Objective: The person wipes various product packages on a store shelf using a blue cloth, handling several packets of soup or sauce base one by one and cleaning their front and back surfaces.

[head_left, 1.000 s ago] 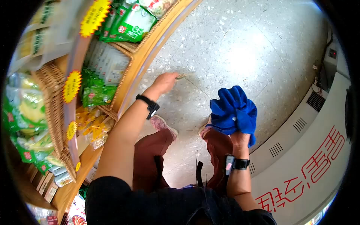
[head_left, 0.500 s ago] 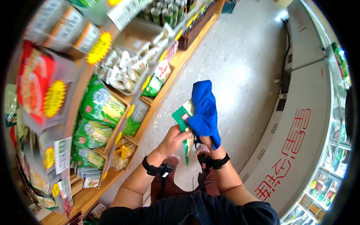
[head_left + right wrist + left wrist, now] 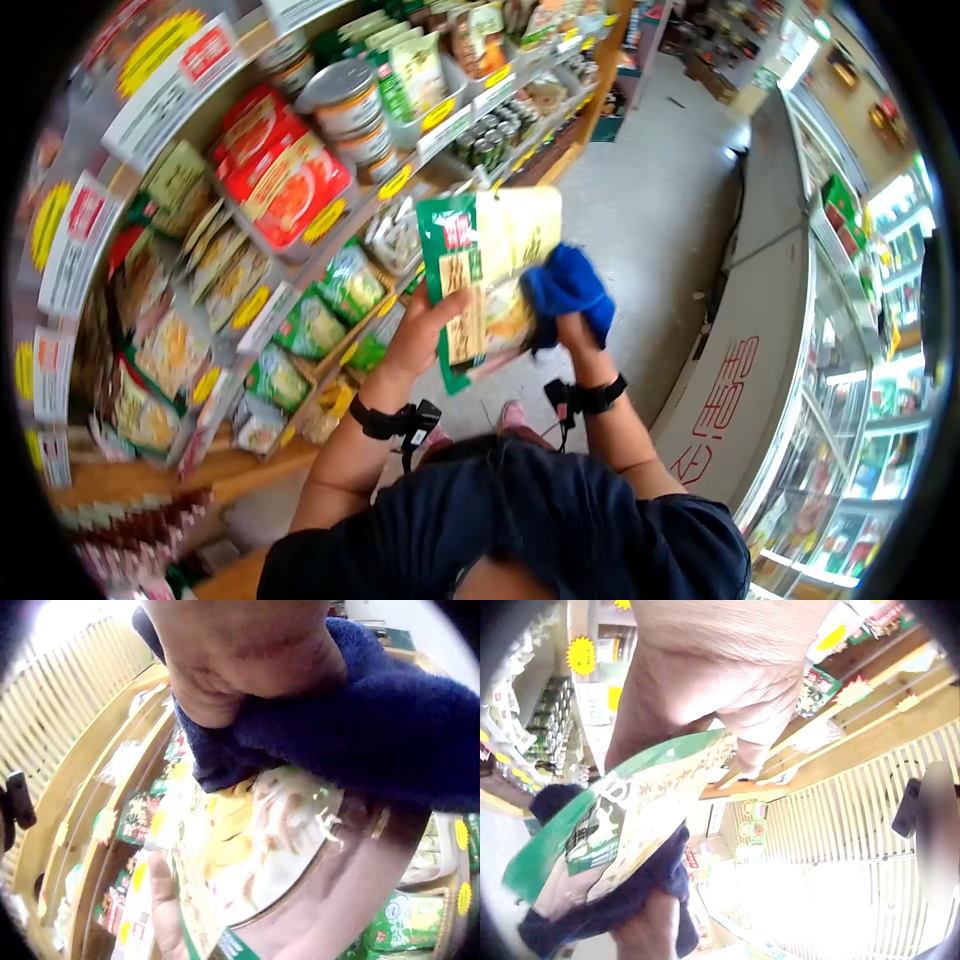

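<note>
In the head view my left hand [image 3: 415, 338] grips the left edge of a green and cream food packet [image 3: 515, 228], its thumb lying across the printed front. My right hand [image 3: 578, 332] holds a blue cloth [image 3: 572, 290] against the packet's right side. The right wrist view shows the cloth [image 3: 352, 724] bunched under the palm and lapping over the food picture on the packet [image 3: 255, 855]. Most of the right fingers are hidden by the cloth. Seen from the left wrist, the packet [image 3: 630, 817] is tilted, with the cloth behind its lower edge.
Shelves on the left carry red packets [image 3: 280, 185], stacked cans [image 3: 345, 105] and green bags [image 3: 350, 283], with yellow price tags [image 3: 395, 182] along their edges. A long white freezer [image 3: 735, 370] lines the right side of the aisle floor [image 3: 655, 180].
The left hand came up from near the floor, first with thin strands, then with the packet, now raised higher and facing up. The cloth moved left onto the packet. The view swung up along the aisle.
</note>
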A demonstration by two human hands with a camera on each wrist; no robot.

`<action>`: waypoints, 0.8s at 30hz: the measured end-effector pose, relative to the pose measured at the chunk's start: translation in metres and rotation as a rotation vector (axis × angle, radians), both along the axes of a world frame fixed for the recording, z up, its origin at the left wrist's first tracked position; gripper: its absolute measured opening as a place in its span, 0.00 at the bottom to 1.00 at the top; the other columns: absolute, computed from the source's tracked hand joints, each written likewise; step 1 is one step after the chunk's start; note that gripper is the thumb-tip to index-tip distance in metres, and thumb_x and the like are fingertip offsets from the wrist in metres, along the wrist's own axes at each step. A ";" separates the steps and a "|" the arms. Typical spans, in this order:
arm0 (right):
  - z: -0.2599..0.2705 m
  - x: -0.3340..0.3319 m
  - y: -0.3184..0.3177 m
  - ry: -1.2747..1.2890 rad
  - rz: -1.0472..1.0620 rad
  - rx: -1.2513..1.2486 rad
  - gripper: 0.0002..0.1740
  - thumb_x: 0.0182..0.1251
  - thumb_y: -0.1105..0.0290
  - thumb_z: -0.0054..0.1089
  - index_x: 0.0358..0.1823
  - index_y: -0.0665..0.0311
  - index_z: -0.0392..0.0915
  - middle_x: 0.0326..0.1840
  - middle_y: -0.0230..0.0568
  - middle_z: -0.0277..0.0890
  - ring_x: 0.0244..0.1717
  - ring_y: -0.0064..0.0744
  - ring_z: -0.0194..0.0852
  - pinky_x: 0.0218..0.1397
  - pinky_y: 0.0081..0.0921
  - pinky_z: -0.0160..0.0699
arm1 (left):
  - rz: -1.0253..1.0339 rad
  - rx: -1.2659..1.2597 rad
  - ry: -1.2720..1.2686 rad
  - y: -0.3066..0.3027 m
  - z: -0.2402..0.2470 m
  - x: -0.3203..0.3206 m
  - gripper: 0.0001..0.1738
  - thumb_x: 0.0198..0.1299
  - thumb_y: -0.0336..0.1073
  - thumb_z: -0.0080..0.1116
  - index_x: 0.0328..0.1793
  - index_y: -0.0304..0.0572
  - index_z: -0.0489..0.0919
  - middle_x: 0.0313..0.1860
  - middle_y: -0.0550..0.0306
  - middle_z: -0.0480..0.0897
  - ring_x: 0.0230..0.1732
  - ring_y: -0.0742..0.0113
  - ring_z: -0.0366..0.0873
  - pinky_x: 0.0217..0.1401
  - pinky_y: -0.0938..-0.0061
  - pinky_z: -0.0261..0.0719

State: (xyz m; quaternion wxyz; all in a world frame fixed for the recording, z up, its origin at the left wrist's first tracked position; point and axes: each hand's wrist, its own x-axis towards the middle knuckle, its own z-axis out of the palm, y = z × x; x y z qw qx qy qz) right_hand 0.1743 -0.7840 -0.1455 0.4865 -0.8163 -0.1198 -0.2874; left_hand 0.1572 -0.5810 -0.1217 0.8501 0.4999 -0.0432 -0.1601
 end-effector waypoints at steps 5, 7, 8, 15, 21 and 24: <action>0.068 0.013 0.015 -0.099 0.195 -0.199 0.14 0.49 0.64 0.64 0.25 0.63 0.69 0.24 0.46 0.61 0.29 0.48 0.60 0.32 0.36 0.58 | 0.401 0.118 -0.136 0.002 0.006 -0.033 0.16 0.63 0.33 0.50 0.56 0.38 0.71 0.49 0.59 0.77 0.48 0.73 0.74 0.51 0.75 0.72; 0.058 0.012 0.029 0.013 0.349 -0.015 0.13 0.49 0.64 0.64 0.29 0.64 0.71 0.26 0.44 0.63 0.30 0.47 0.62 0.35 0.34 0.60 | 0.511 -0.090 -0.123 0.008 0.017 -0.039 0.16 0.63 0.34 0.50 0.55 0.38 0.71 0.48 0.60 0.77 0.48 0.73 0.74 0.51 0.75 0.72; 0.050 0.014 0.037 0.069 0.421 0.075 0.14 0.49 0.65 0.64 0.32 0.65 0.72 0.28 0.43 0.64 0.31 0.46 0.63 0.36 0.34 0.61 | 0.580 -0.123 -0.125 0.013 0.018 -0.041 0.15 0.62 0.34 0.51 0.55 0.38 0.72 0.48 0.61 0.77 0.48 0.72 0.75 0.51 0.74 0.73; 0.049 -0.018 0.096 0.697 0.902 0.808 0.19 0.59 0.74 0.55 0.52 0.63 0.66 0.39 0.27 0.70 0.35 0.16 0.68 0.40 0.15 0.72 | 0.932 -0.319 -0.153 0.057 0.030 -0.066 0.14 0.61 0.35 0.53 0.51 0.38 0.74 0.45 0.60 0.79 0.44 0.71 0.77 0.48 0.74 0.77; 0.035 -0.020 0.134 0.830 1.025 0.961 0.27 0.53 0.80 0.57 0.56 0.65 0.63 0.46 0.35 0.72 0.36 0.19 0.71 0.38 0.15 0.73 | 0.944 -0.354 -0.196 0.088 0.041 -0.080 0.18 0.60 0.37 0.55 0.55 0.41 0.71 0.48 0.59 0.78 0.46 0.68 0.77 0.49 0.71 0.77; 0.043 -0.019 0.163 0.834 1.064 0.955 0.24 0.53 0.81 0.57 0.53 0.65 0.65 0.43 0.35 0.72 0.36 0.20 0.72 0.39 0.16 0.74 | 0.909 -0.290 -0.167 0.113 0.050 -0.092 0.19 0.59 0.34 0.55 0.56 0.38 0.70 0.49 0.55 0.77 0.47 0.67 0.77 0.50 0.70 0.77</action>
